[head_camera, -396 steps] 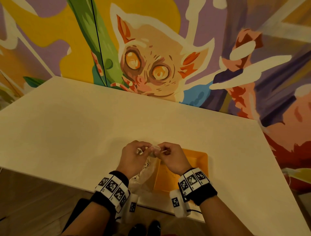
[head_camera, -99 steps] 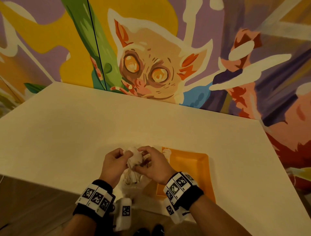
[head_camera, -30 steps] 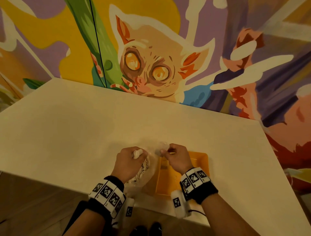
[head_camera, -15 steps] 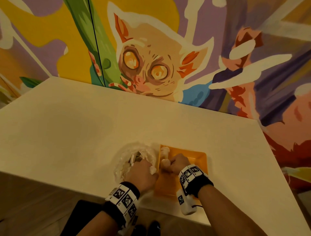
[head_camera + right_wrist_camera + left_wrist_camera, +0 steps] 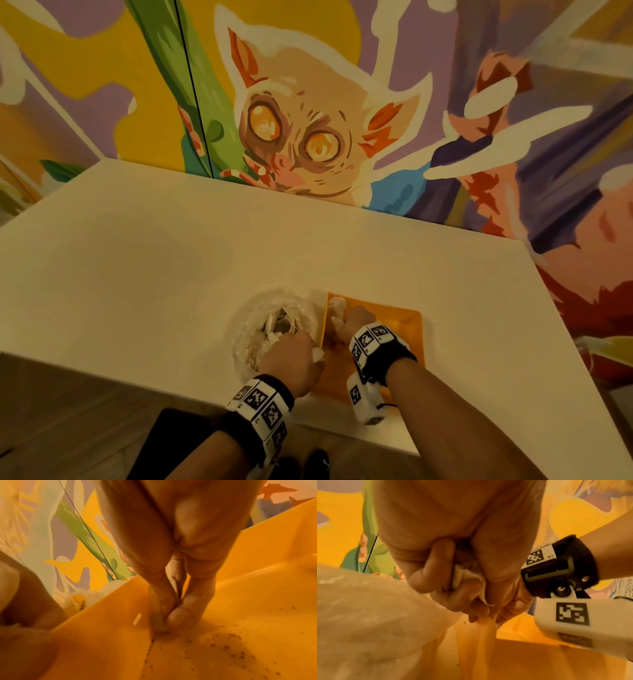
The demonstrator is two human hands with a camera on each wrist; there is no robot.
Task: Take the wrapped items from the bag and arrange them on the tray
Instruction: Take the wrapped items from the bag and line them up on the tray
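I judge this to be the placing step: my right hand [image 5: 352, 325] is low in the left part of the shallow orange plastic tray [image 5: 407, 329], at lower centre of the head view. In the right wrist view its thumb and fingertips [image 5: 180, 616] pinch a small pale wrapped item [image 5: 160, 626] down against the tray floor, close to the left wall. Two more pale wrapped items [image 5: 336, 305] lie in a line just above that hand, along the same wall.

My left hand [image 5: 294, 356] sits at the lower edge of the crumpled clear plastic bag [image 5: 260, 329], which lies open on the cream table [image 5: 137, 274] touching the tray's left side. Its fingers are curled round a white wrapped piece [image 5: 464, 573], a corner of which shows at the knuckles in the head view.

Next, I would loosen the right pinch so the item stays in line, then bring the left hand's piece over the tray wall. The hands are crowded together at that wall, so the right one should clear out first. Dark specks [image 5: 231, 650] dot the tray floor. Behind the table stands a painted mural of a wide-eyed animal [image 5: 301, 137].
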